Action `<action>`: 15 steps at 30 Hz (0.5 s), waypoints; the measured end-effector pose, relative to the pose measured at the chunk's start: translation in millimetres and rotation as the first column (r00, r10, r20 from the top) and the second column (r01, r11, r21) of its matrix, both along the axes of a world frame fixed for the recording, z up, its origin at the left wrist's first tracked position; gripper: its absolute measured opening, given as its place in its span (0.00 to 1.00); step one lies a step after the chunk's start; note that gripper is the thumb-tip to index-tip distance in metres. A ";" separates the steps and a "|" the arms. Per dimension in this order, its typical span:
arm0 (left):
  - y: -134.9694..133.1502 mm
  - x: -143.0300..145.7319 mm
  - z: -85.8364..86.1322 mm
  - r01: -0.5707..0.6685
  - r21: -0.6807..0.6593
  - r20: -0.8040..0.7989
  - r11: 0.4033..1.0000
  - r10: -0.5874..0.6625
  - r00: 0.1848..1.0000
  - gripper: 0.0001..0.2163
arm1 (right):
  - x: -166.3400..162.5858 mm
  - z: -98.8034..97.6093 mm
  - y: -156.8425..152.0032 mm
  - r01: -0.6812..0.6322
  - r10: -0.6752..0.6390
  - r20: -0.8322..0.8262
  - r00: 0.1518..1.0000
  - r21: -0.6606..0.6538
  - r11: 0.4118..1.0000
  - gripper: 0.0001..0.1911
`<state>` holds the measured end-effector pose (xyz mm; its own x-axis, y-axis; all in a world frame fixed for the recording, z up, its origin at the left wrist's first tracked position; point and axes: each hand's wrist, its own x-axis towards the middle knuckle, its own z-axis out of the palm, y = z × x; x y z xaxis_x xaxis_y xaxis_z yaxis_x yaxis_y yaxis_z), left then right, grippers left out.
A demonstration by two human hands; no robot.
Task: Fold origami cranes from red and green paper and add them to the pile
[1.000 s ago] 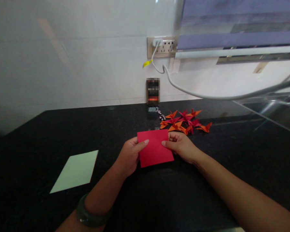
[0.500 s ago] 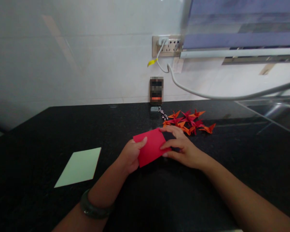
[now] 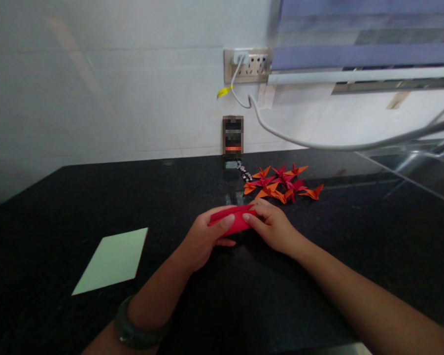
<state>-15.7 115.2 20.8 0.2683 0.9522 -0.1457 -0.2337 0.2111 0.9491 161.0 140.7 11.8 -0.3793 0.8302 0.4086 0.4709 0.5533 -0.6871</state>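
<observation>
Your left hand [image 3: 203, 236] pinches the left end of the red paper [image 3: 232, 221], thumb on top, and your right hand [image 3: 271, 226] grips its right end with the fingertips. The paper is folded over on itself and held just above the black tabletop [image 3: 59, 207] between both hands. Just beyond your right hand lies a cluster of red and orange folded paper figures [image 3: 281, 181]. Well to your left, a pale green sheet [image 3: 113, 259] lies flat.

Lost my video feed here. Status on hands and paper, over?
Left hand and right hand both pinching the folded red paper over the black counter. Green sheet off left, folded paper cranes behind; nothing obstructing.
</observation>
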 end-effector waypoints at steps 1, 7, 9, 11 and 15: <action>-0.2 -0.1 -0.4 -0.018 0.040 -0.047 0.999 0.020 0.999 0.23 | -0.4 0.4 -0.6 0.007 -0.007 0.003 1.000 0.000 1.000 0.12; 0.3 2.0 -0.7 -0.082 0.124 -0.177 0.989 0.104 0.979 0.19 | -0.7 1.0 -3.0 0.018 -0.019 -0.028 0.999 -0.025 1.000 0.13; 0.3 2.7 -0.2 -0.099 0.123 -0.186 0.987 0.121 0.975 0.18 | -1.4 -0.6 -3.2 0.031 -0.035 -0.071 0.997 -0.065 0.997 0.12; 0.1 3.1 0.4 -0.112 0.121 -0.193 0.986 0.134 0.972 0.17 | -3.1 -3.1 -2.9 0.049 -0.076 -0.173 0.982 -0.155 0.987 0.09; 0.4 3.2 0.6 -0.133 0.122 -0.199 0.984 0.155 0.968 0.18 | -7.1 -4.4 -2.7 -0.028 -0.181 -0.449 0.875 -0.421 0.907 0.17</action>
<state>-12.5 115.6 21.4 0.1018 0.9917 -0.0788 -0.0502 0.0842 0.9952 153.9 138.0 7.4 -0.1580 0.9771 0.1429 0.0643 0.1546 -0.9859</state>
